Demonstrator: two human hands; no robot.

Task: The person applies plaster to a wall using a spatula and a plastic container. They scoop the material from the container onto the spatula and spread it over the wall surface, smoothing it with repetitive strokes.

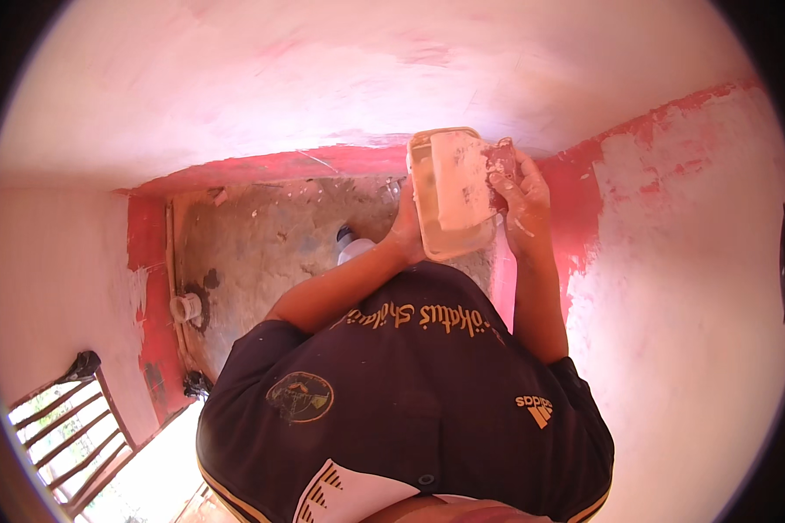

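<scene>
My left hand point(406, 225) is closed on the left side of a rectangular plastic tub point(450, 250), held up in front of my chest. Its fingers are partly hidden behind the tub. Across the top of the tub lies the wide, pale blade of a putty knife point(464, 181), smeared with whitish paste. Fingers of my right hand point(527, 193) wrap round the knife's reddish, paste-caked handle. Whitish smears mark this hand too. Some of the tub's inside shows left of the blade; how much paste is in it I cannot tell.
A whitish wall point(323, 96) with pink smears rises ahead, above a red band point(262, 168). The right wall point(663, 227) is patchy white over red. On the brown floor point(262, 227) at left stand a small white bucket point(185, 307) and a long pole point(170, 244). A barred window point(70, 427) is lower left.
</scene>
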